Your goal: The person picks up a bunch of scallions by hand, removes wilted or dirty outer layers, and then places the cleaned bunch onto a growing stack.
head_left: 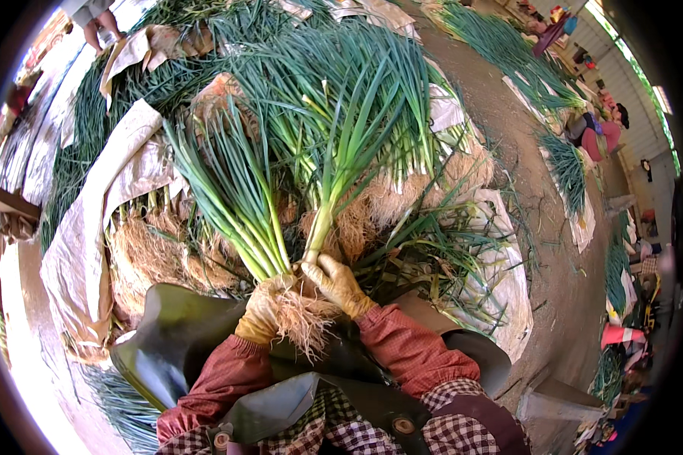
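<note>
My left hand (263, 309), in a yellowish glove, is closed round the base of a bunch of green onions (243, 205) that fans up and to the left. Pale, stringy roots (305, 322) hang from the bunch over my lap. On its right, my gloved right hand (341, 286) grips a thicker green onion (322, 221) low on its pale stem, with the leaves leaning up to the right. Both hands are close together above the dark apron (193, 330). Some fingertips are hidden behind stems and roots.
A large heap of green onions (288, 83) lies just ahead, roots toward me. Loose leaves (463, 254) litter a pale sheet (508, 303) at right. Another sheet (83, 250) covers part of the left pile. A person (603, 133) sits by more onions at far right; someone's legs (99, 30) show far left.
</note>
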Demonstrator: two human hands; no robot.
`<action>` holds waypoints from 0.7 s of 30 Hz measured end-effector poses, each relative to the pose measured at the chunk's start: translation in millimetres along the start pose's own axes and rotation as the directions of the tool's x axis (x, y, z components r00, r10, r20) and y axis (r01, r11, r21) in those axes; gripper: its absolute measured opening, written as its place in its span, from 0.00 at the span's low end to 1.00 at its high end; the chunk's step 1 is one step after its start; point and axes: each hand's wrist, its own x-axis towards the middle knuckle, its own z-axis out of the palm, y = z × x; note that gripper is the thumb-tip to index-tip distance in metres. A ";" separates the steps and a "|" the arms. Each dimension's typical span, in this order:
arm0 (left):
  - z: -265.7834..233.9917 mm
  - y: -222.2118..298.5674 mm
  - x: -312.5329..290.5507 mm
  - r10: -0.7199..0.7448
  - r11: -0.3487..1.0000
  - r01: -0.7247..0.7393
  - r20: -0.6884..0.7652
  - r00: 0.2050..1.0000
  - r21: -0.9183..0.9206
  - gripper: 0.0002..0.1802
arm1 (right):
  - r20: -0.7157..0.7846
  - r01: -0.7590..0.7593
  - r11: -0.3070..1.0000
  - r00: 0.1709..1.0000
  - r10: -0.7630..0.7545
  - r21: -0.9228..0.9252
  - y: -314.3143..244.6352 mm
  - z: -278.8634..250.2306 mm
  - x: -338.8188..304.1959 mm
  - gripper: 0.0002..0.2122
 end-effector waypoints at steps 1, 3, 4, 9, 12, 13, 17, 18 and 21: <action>-14.3 -4.1 7.2 0.033 0.999 -0.032 -0.034 0.999 0.023 0.13 | 0.026 -0.085 0.996 0.996 0.084 0.030 -1.5 7.2 -5.2 0.18; -26.1 -16.6 15.2 0.001 1.000 0.000 0.064 0.998 -0.017 0.10 | 0.066 -0.279 0.950 0.960 0.273 0.137 -3.4 4.1 1.3 0.21; -31.0 -21.5 17.7 -0.037 0.988 0.055 0.126 0.991 -0.142 0.09 | 0.118 -0.402 0.900 0.915 0.387 0.169 5.3 1.3 20.3 0.21; -13.3 -34.2 16.9 0.126 0.986 -0.130 0.042 0.991 0.109 0.10 | -0.366 -0.140 0.741 0.800 0.475 0.656 36.1 24.7 44.5 0.20; -42.5 -26.5 20.8 0.261 0.933 -0.268 0.064 0.963 0.238 0.08 | -0.162 -0.479 0.669 0.732 0.662 0.569 13.9 46.2 7.2 0.17; -54.0 -25.8 23.0 0.290 0.868 -0.298 0.082 0.954 0.396 0.08 | -0.114 -0.372 0.890 0.904 0.412 0.265 51.5 58.1 -8.0 0.16; -43.9 -31.9 19.2 0.202 0.952 -0.196 -0.002 0.979 0.235 0.08 | 0.296 -0.614 0.606 0.784 0.546 0.506 158.8 24.7 -56.1 0.18; -36.8 -29.3 10.5 0.201 0.953 -0.192 -0.016 0.979 0.233 0.08 | 0.205 -0.590 0.696 0.802 0.561 0.409 154.3 18.5 -56.5 0.20; -12.5 -19.0 -17.1 0.143 0.973 -0.140 -0.005 0.990 0.186 0.08 | -0.069 -0.504 0.863 0.860 0.506 0.038 123.2 -5.4 -47.1 0.28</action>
